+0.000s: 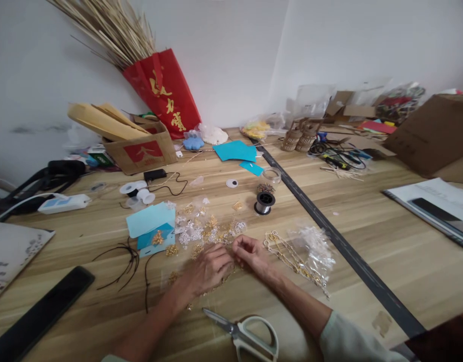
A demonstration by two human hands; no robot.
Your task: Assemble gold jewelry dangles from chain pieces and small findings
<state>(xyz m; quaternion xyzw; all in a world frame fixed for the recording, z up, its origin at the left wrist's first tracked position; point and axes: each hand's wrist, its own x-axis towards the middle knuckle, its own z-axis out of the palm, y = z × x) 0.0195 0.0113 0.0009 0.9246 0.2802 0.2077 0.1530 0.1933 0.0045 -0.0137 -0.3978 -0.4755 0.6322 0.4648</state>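
Observation:
My left hand point(212, 266) is closed, its fingers bent together, just beside my right hand point(250, 254), which is pinched. The fingertips of both meet over the wooden table; whatever lies between them is too small to make out. A thin gold chain point(216, 287) runs under and below my left hand. Beyond the hands lie piles of gold and clear beads point(189, 232). To the right are gold chains with rings point(292, 259) and small clear plastic bags point(316, 251). White-handled scissors point(254, 337) lie open-bladed or nearly so near the front edge.
Blue paper cards point(150, 219) and black cords point(131, 259) lie left of the beads. A wire spool point(264, 203) stands beyond my right hand. Cardboard boxes point(435, 133) and a red bag point(165, 93) are at the back. A dark strip point(329, 229) crosses the table.

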